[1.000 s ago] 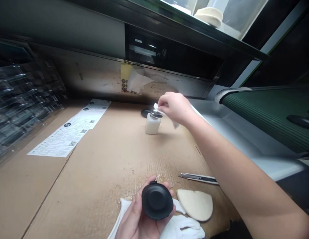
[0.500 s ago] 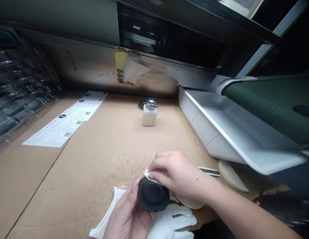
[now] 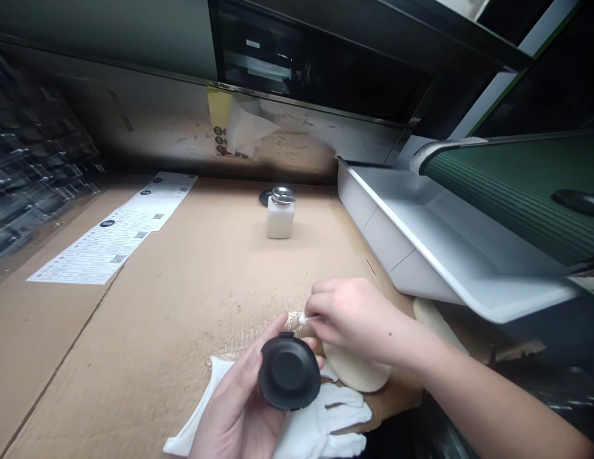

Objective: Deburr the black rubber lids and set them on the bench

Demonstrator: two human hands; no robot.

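Observation:
My left hand [image 3: 239, 389] is closed around the edge of a round black plastic lid [image 3: 288, 373], its face turned up towards me, with small tabs at its rim. To the right, my right hand [image 3: 347, 315] pinches a small piece of white cloth [image 3: 304, 318] whose tip sticks out past the fingers; the rest is hidden. The cloth is apart from the lid. Beneath my hands lie a white glove [image 3: 332, 417] and a white cloth [image 3: 191, 414]. A round beige pad [image 3: 356, 370] is partly covered by my right wrist.
A white pump bottle [image 3: 280, 220] with a metal top stands mid-table, a black disc [image 3: 265, 197] behind it. Printed label sheets [image 3: 100, 245] lie left, near stacked clear trays [image 3: 33, 166]. A white bin [image 3: 421, 255] and a green conveyor belt [image 3: 517, 185] stand right.
My right hand has moved the small cloth off the lid's far rim, slightly up and right. The lid has tipped, showing its face more fully. The whole view has shifted a little.

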